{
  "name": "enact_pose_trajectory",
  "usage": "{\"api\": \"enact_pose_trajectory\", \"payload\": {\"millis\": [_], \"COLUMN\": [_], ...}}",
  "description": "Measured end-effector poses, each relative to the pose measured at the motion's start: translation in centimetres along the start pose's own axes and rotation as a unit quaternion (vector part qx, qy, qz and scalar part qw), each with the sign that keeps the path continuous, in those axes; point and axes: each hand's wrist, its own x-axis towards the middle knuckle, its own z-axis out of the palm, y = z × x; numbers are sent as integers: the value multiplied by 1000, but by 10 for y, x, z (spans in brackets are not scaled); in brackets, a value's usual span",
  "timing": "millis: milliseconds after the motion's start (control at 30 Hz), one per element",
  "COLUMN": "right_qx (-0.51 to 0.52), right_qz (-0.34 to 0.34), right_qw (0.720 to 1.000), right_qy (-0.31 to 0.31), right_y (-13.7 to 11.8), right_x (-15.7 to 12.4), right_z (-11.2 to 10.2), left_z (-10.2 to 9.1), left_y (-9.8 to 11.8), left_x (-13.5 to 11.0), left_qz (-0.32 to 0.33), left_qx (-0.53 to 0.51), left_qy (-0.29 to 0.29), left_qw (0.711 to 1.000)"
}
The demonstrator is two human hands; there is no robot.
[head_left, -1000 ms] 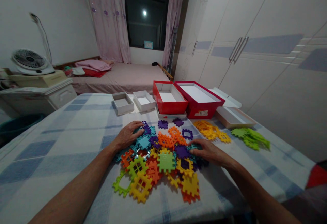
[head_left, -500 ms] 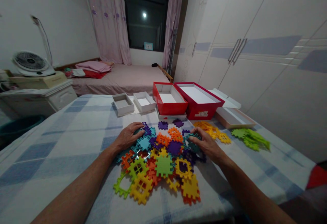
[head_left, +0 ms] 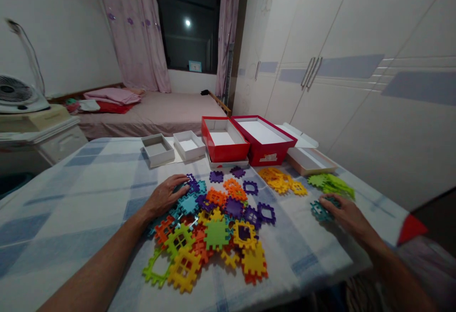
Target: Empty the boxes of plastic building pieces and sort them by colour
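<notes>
My right hand (head_left: 342,210) is closed on a teal toothed building tile (head_left: 318,212) at the right of the table, just in front of the green tile pile (head_left: 333,184). My left hand (head_left: 166,196) lies at the left edge of the mixed pile, thumb and fingers pinching a dark teal tile (head_left: 179,188), mostly covered by the fingers. A purple tile (head_left: 193,182) touches its fingertips. Between the hands spread mixed interlocking tiles: light blue (head_left: 188,204), orange (head_left: 216,197), purple (head_left: 234,208), green (head_left: 217,234) and yellow (head_left: 185,269), some solid, some framed like windows.
Two small white boxes (head_left: 190,152) stand at the back, beside an open red box (head_left: 242,152) and a larger dark red box (head_left: 263,157). A shallow box (head_left: 311,168) lies right of them. Yellow tiles (head_left: 280,180) are heaped before the boxes. The checked cloth (head_left: 81,198) covers the table.
My right hand has moved right, away from the mixed pile, carrying the teal tile toward the green pile. My left hand stays at the pile's left edge. The view has turned right.
</notes>
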Motion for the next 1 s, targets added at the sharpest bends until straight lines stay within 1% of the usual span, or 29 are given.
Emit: {"api": "enact_pose_trajectory", "payload": {"millis": [67,133,200,233,267,300,333,400,433,467,533,567,633,700,867,933,1000], "right_qx": [-33,-80,-127,-134,-126,-102,-67,3,26,47,73,81,87,83,77,75,65], "right_qz": [-5,-46,-104,-129,-149,-165,-179,-206,-225,-247,-288,-309,-347,-374,-412,-424,-426], "right_qw": [999,995,981,973,971,973,978,978,969,957,931,919,898,886,872,868,875], "right_qy": [9,42,106,133,141,126,88,-36,-100,-147,-210,-230,-256,-262,-254,-247,-221], "right_y": [22,32,28,20,8,-7,-24,-63,-82,-99,-128,-139,-156,-169,-200,-209,-214], "right_x": [1,1,-2,-5,-9,-14,-21,-36,-44,-52,-63,-67,-69,-66,-54,-50,-46], "right_z": [-1,3,8,10,13,16,19,27,31,36,48,54,66,78,104,108,106], "left_z": [-1,-1,-1,-1,-1,-2,-2,-2,-2,-2,-1,-1,0,0,1,2,2], "left_y": [1,1,2,3,3,4,4,5,4,4,3,3,2,2,0,-1,-2], "left_x": [0,0,0,-1,-1,-1,-1,-1,-1,-1,-1,-1,-2,-2,-2,-1,-1], "left_qz": [0,-4,-9,-10,-11,-10,-9,-5,-5,-4,-3,-1,4,6,4,5,6], "left_qx": [1,1,0,-1,-1,-1,-1,1,1,0,-3,-5,-7,-7,-6,-5,-3], "left_qy": [1,2,1,0,-2,-3,-4,-4,-4,-4,0,3,7,9,4,5,7], "left_qw": [1000,1000,1000,1000,1000,1000,1000,1000,1000,1000,1000,1000,1000,1000,1000,1000,1000]}}
